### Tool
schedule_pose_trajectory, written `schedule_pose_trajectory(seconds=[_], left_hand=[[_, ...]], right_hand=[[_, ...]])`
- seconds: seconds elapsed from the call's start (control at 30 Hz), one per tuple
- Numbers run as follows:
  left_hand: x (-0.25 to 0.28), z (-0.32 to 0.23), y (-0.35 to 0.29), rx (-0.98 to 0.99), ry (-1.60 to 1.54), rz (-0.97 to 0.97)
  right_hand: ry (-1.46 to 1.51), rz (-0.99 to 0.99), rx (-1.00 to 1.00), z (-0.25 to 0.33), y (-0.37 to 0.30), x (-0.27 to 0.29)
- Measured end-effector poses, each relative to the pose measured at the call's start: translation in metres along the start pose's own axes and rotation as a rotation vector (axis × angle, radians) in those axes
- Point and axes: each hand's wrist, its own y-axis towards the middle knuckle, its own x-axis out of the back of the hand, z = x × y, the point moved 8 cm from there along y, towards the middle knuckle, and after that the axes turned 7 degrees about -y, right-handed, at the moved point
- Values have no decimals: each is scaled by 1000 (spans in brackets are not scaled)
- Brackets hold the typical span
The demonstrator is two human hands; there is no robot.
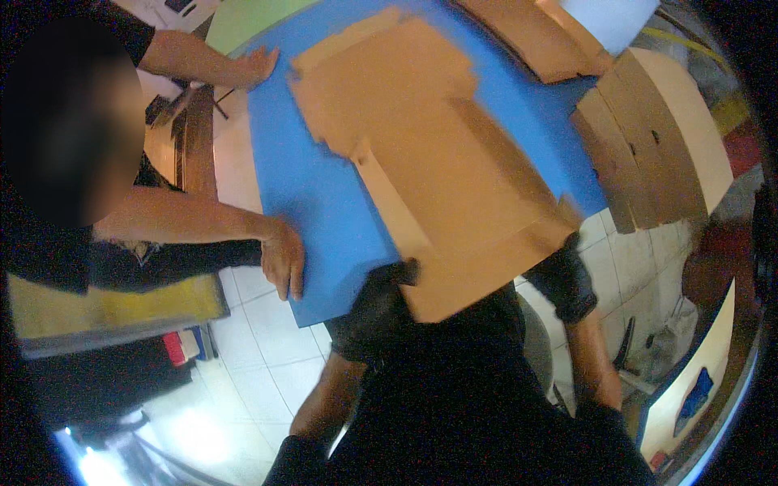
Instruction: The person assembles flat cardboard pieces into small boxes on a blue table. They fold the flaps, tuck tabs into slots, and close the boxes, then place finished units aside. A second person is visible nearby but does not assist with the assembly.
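An unfolded brown cardboard box (pixel 454 162) lies over a blue tabletop (pixel 324 202), its near end reaching past the edge toward my body. Its side flaps stand partly bent up and look blurred. My left hand (pixel 377 312), in a black glove, is closed at the near left corner of the cardboard. At the near right corner my right hand (pixel 563 279), also black-gloved, grips the edge, with its fingers partly hidden under the board. On the left a co-worker rests one hand (pixel 282 257) on the table's edge and the other hand (pixel 258 66) farther back.
More folded cardboard (pixel 543 36) lies at the table's far right. Another cardboard piece (pixel 640 146) stands beside the right edge. White floor tiles (pixel 259 324) show at left. A yellow-topped surface (pixel 121 306) is below the co-worker.
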Motion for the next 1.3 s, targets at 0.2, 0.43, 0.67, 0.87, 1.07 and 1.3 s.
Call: schedule_pose_trajectory(seconds=[0.2,0.43,0.67,0.87,1.07,1.3], left_hand=[[-37,-20,-8,-119,415,447],[-66,-214,-115,-1502,591,131],[-148,-300,-206,-2024,489,233],[-145,-338,-170,-1701,234,380],[-117,-323,-99,-1640,442,-99],[-65,-336,33,-1252,22,63]], right_hand=[[-1011,-471,343,66,-81,-5],[-1644,-1077,1057,245,-252,-102],[-2056,-1139,1610,350,-291,-227],[-2469,-447,1313,311,-153,-263],[-2242,182,896,263,-33,-256],[-2277,-66,1164,311,39,-182]])
